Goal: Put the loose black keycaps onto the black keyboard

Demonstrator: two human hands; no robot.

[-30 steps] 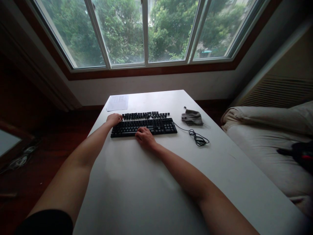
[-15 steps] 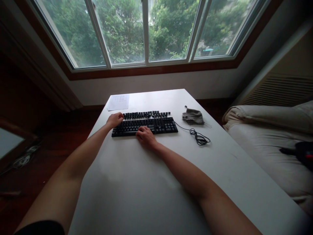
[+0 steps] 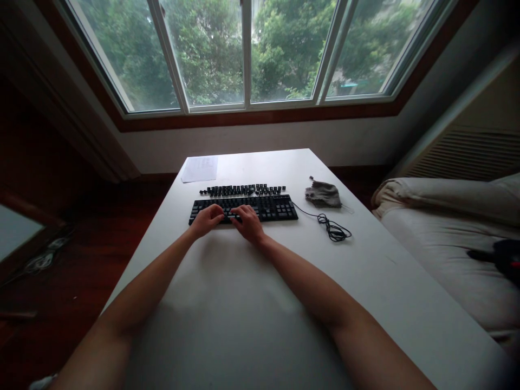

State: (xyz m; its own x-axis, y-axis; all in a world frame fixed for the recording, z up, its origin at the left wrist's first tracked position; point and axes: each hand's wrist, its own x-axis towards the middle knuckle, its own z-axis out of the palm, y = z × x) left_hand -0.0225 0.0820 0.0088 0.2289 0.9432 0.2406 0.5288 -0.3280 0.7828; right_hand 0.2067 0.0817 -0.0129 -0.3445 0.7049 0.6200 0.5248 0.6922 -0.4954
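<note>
A sheet of paper (image 3: 199,169) lay on the tabletop (image 3: 227,314), beyond the fingers of your left hand (image 3: 208,219). These were over the keyboard (image 3: 280,208); whether they were together or holding anything, I couldn't tell. Loose keys (image 3: 233,190) sat in a row beyond both hands' fingers. Your right hand (image 3: 248,222) was over the keyboard too, thumb and fingers apart. Rightward of them lay a grey pouch (image 3: 323,194) and a bundled cable (image 3: 336,232).
</note>
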